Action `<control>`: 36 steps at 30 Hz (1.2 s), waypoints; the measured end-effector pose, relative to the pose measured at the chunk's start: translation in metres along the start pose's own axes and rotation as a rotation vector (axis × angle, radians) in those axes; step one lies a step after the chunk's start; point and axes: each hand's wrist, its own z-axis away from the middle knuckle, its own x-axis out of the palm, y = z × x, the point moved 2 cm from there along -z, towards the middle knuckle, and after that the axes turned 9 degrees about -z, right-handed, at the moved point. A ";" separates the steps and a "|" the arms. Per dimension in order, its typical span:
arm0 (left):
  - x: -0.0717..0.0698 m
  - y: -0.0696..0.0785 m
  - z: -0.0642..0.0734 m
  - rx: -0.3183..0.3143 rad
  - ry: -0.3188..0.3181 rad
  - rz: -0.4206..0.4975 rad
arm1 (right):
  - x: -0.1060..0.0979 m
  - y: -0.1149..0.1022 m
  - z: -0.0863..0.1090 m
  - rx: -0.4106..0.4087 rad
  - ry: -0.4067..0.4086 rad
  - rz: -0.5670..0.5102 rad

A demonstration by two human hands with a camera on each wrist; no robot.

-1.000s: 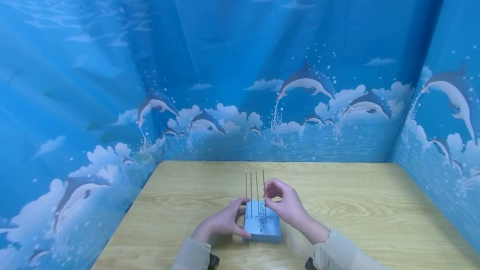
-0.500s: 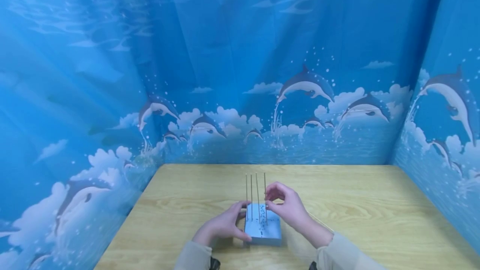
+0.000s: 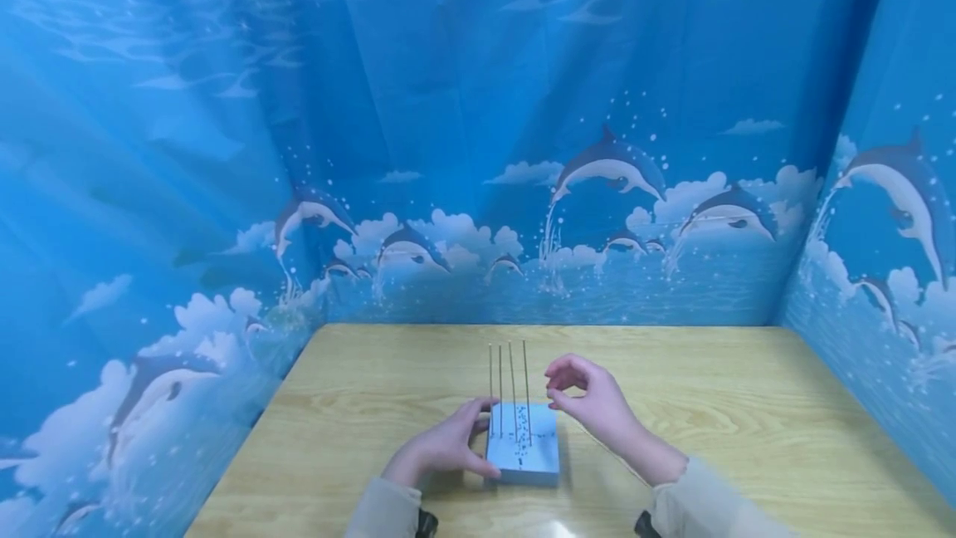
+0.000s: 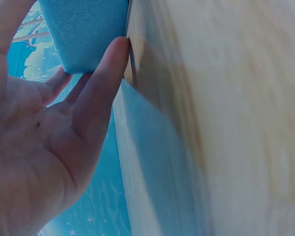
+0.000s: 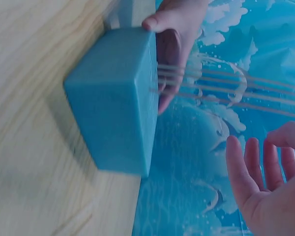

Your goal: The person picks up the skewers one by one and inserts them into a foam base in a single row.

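Note:
A light-blue foam block (image 3: 541, 463) with many small dark holes in its top sits on the table. Several thin sticks (image 3: 513, 393) stand in it, mostly toward its left half. My left hand (image 3: 444, 442) holds the block's left side, its thumb at the near left corner and fingers toward the back. In the left wrist view the thumb (image 4: 105, 73) touches the block low down by the tabletop. My right hand (image 3: 593, 397) hovers to the right of the rightmost stick (image 3: 527, 393), fingers loosely bent and nothing between them. The right wrist view shows it apart from the sticks.
The wood-grain table (image 3: 732, 405) extends around the block on all sides. Blue dolphin-print curtains (image 3: 448, 148) enclose its back and sides. A thin stick lies on the table, partly hidden along my right forearm (image 3: 646, 451).
My right hand has let go of the rightmost stick and moved off to the right. That stick stays standing in the foam block. The left hand keeps its place.

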 end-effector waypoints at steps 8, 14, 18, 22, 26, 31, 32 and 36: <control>0.000 -0.002 0.000 0.005 -0.003 -0.007 | -0.038 0.004 -0.001 0.033 0.046 0.082; -0.001 -0.001 0.000 0.007 0.003 0.009 | -0.060 0.008 0.002 0.059 0.033 0.092; -0.002 -0.002 0.000 0.009 -0.003 0.009 | -0.070 0.012 0.003 0.085 0.021 0.143; -0.002 -0.001 0.000 0.006 -0.006 0.007 | -0.083 0.019 0.006 0.120 0.016 0.235; -0.002 0.001 0.001 0.003 -0.008 0.011 | -0.093 0.026 0.008 0.166 0.008 0.314; -0.001 0.000 0.002 -0.002 -0.010 0.018 | -0.101 0.038 0.009 0.229 0.007 0.400; -0.001 0.000 0.002 -0.001 -0.009 0.015 | -0.102 0.041 0.009 0.238 0.006 0.422; -0.001 -0.001 0.002 0.000 -0.006 -0.005 | -0.107 0.049 0.010 0.286 -0.001 0.454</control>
